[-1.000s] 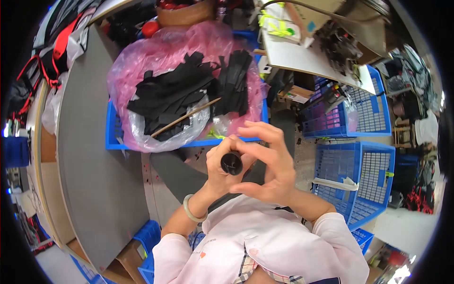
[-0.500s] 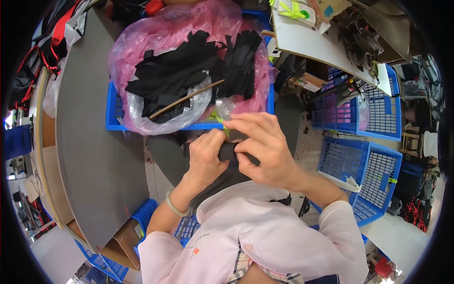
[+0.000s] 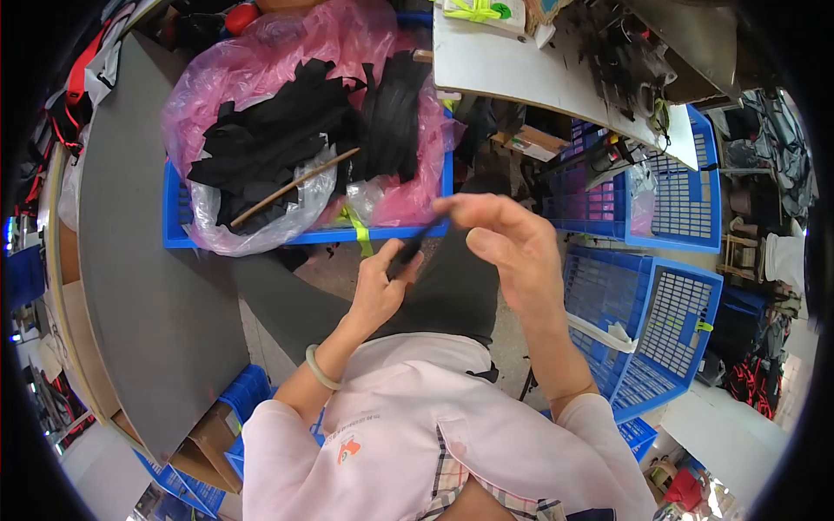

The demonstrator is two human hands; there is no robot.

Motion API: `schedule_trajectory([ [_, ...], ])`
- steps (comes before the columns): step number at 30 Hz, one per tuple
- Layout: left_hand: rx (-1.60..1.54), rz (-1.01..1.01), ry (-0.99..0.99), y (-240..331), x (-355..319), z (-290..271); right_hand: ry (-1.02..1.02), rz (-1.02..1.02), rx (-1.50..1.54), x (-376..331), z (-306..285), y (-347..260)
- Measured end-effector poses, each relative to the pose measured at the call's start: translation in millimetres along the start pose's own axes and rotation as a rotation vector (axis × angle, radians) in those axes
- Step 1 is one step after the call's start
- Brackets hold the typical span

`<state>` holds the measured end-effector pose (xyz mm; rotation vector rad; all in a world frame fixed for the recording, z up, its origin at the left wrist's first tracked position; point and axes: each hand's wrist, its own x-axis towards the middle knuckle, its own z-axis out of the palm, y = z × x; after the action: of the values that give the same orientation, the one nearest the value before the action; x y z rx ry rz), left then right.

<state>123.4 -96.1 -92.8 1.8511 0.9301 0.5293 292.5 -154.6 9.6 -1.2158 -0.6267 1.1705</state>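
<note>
At the far left a curved grey worktop (image 3: 148,260) sweeps round, matte and bare where it shows. Beside it sits a blue plastic crate (image 3: 178,213) lined with a crinkled pink bag (image 3: 261,61) and a clear bag (image 3: 287,213), heaped with flat black cut pieces (image 3: 278,130) that look like fabric or foam; a thin wooden stick (image 3: 291,187) lies slantwise across them. Just in front, the left hand (image 3: 378,291), a pale bangle on its wrist, is closed round the lower end of a slim black strip (image 3: 413,247), which rises slantwise toward the right hand (image 3: 504,239). That hand has its fingers loosely spread and curved, the fingertips at or near the strip's upper end; whether they pinch it cannot be told. The strip hangs over the lap, just below the crate's front rim. By the look of it, the step in hand is working one piece between both hands; the next move likely calls for a firm fingertip grip on the free end. To the right stand empty blue latticed baskets (image 3: 678,321) and a white table (image 3: 521,65)
</note>
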Motion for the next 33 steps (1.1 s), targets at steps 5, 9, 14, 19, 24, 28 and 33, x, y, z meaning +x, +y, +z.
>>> schedule_trajectory([
  [5, -1.004, -0.463, -0.522, 29.3, 2.6, 0.7, -0.187, 0.064, -0.289, 14.8, -12.3, 35.1],
  [9, -1.219, -0.587, -0.647, 33.6, -1.7, -10.0, -0.118, 0.220, -0.217, 23.4, -2.0, 60.5],
  [14, -1.226, -0.708, -0.607, 14.8, -19.7, -24.0, 0.002, 0.099, -0.097, 50.3, 19.1, 89.4],
  [19, -1.280, -0.650, -0.470, -12.0, -29.1, -36.8, 0.112, 0.189, 0.008, 71.3, 59.6, 114.3],
  [24, -1.309, -0.616, -0.419, -37.7, -31.0, -52.7, 0.235, 0.186, -0.055, 85.4, 88.6, 143.7],
  [28, -1.288, -0.644, -0.424, -47.8, -39.1, -62.2, 0.276, 0.198, -0.090, 85.8, 102.5, 155.2],
  [33, -1.269, -0.659, -0.308, -64.4, -38.2, -72.1, 0.007, 0.265, -0.218, 73.2, 110.5, 149.1],
])
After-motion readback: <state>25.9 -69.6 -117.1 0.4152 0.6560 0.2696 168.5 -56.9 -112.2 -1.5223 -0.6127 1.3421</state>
